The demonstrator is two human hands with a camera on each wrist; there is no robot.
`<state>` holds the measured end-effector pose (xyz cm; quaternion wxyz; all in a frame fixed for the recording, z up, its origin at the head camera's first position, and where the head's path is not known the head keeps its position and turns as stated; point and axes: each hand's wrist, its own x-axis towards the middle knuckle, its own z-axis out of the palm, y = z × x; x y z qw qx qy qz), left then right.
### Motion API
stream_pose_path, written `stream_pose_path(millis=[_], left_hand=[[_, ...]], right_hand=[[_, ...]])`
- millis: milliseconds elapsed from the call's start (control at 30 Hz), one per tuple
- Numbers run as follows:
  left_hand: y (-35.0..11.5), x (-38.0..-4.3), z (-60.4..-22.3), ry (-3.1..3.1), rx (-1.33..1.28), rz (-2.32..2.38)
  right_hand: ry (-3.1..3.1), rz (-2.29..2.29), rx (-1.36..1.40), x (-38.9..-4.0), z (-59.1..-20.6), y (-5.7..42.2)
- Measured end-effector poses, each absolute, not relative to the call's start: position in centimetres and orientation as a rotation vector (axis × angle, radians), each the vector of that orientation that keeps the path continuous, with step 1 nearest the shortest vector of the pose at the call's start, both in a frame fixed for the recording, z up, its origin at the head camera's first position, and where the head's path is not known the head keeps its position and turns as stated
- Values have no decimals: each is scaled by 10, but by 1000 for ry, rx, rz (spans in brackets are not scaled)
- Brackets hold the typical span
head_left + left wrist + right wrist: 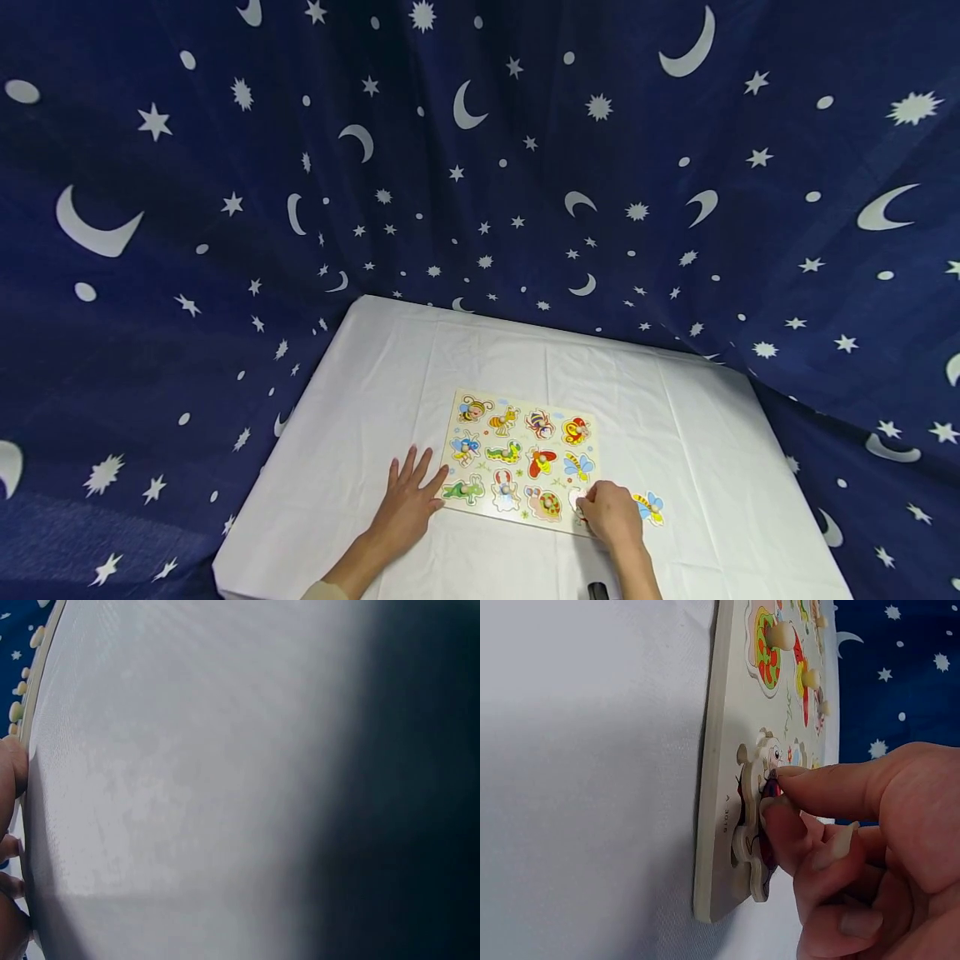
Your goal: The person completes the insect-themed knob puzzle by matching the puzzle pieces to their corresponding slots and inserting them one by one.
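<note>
A wooden knob puzzle board (491,512) with colourful insect pieces lies on a white-covered table. At its near right corner my right hand (613,512) pinches an insect puzzle piece (767,825) between thumb and fingers. The piece sits tilted and raised over its recess, overlapping the recess edge, as the right wrist view shows. My left hand (408,504) lies flat with fingers spread beside the board's near left corner, fingertips at its edge. A blue-winged bee piece (649,507) rests on the cloth just right of my right hand.
White cloth (360,400) covers the table. Dark blue curtains (480,208) with stars and moons hang behind and at both sides. A small black object (597,591) shows at the bottom, left of the right forearm.
</note>
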<state>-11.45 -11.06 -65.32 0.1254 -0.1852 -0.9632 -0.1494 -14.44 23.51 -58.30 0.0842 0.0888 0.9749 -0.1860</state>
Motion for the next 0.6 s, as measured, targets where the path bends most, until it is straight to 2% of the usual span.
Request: stream_pose_path(millis=[600], left_hand=[[-111, -113, -648, -2820, -540, -440]], right_hand=[[2962, -610, 356, -146, -591, 230]])
